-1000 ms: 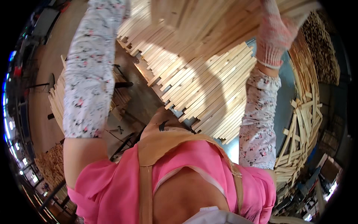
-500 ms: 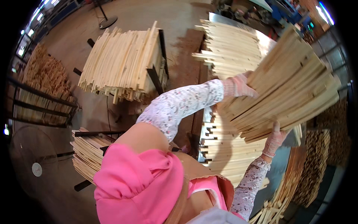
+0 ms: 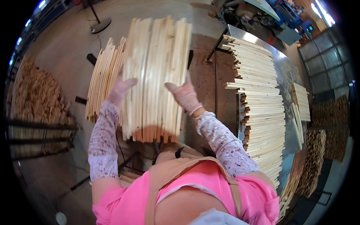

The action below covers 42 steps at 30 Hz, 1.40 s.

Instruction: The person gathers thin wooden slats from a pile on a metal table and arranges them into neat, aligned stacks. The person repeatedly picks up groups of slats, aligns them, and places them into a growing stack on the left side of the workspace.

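Note:
Between my two gloved hands is a bundle of long, pale wooden strips [image 3: 155, 78], lying side by side and pointing away from me. My left hand [image 3: 123, 87] presses on the left edge of the bundle, thumb over the top. On the right edge, my right hand [image 3: 184, 96] grips it the same way; the undersides of both hands' grips are hidden. Beneath and to the left of the bundle, a stack of similar strips [image 3: 102, 84] rests on a black metal rack [image 3: 91, 59]. Whether the bundle touches that stack cannot be made out.
To the right, a metal-topped table [image 3: 287, 73] carries a long row of wooden strips [image 3: 262, 108] and a few loose boards [image 3: 301, 101]. A large wood pile [image 3: 39, 93] stands at the left behind black rails. A round-based stand [image 3: 100, 25] is on the far floor.
Both hands have carried the bundle leftward from above the table to over the rack's stack. The bundle has turned from slanted to pointing straight away from me.

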### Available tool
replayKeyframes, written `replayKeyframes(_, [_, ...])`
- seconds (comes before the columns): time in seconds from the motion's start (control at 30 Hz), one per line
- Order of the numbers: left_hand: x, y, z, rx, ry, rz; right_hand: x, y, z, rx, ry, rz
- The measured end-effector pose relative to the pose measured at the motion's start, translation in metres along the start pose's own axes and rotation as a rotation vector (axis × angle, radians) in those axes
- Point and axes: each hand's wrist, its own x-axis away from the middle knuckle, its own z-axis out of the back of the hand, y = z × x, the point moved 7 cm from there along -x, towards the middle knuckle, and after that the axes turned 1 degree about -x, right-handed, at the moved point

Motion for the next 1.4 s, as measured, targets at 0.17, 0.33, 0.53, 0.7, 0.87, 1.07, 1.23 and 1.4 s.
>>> replayKeyframes(0.17, [-0.034, -0.073, 0.070, -0.030, 0.091, 0.276, -0.064, -0.014, -0.039, 0.392, -0.069, -0.349])
replayKeyframes(0.33, [-0.081, -0.144, 0.060, -0.997, 0.181, 0.224, -0.092, 0.044, -0.034, 0.864, 0.004, -0.174])
replayKeyframes(0.53, [-0.085, -0.152, 0.024, -1.113, 0.316, 0.148, -0.079, 0.082, -0.026, 0.772, 0.144, -0.023])
replayKeyframes(0.7, [-0.080, -0.155, 0.035, -1.124, 0.272, -0.030, -0.063, 0.058, -0.006, 0.590, 0.138, 0.156])
replayKeyframes(0.87, [-0.019, -0.078, -0.145, -0.495, 0.085, -0.670, 0.124, 0.044, 0.122, 0.318, 0.327, -0.069])
replayKeyframes(1.07, [0.180, -0.059, -0.482, -0.179, -0.920, -0.074, 0.535, 0.166, 0.281, 0.448, 1.119, -0.876])
replayKeyframes(1.23, [0.318, -0.115, -0.613, -0.655, -1.342, -0.331, 0.839, 0.159, 0.348, 0.614, 1.482, -1.481])
replayKeyframes(1.4, [0.363, -0.150, -0.645, -0.707, -0.924, -0.064, 0.999, 0.254, 0.336, 0.227, 1.361, -1.608])
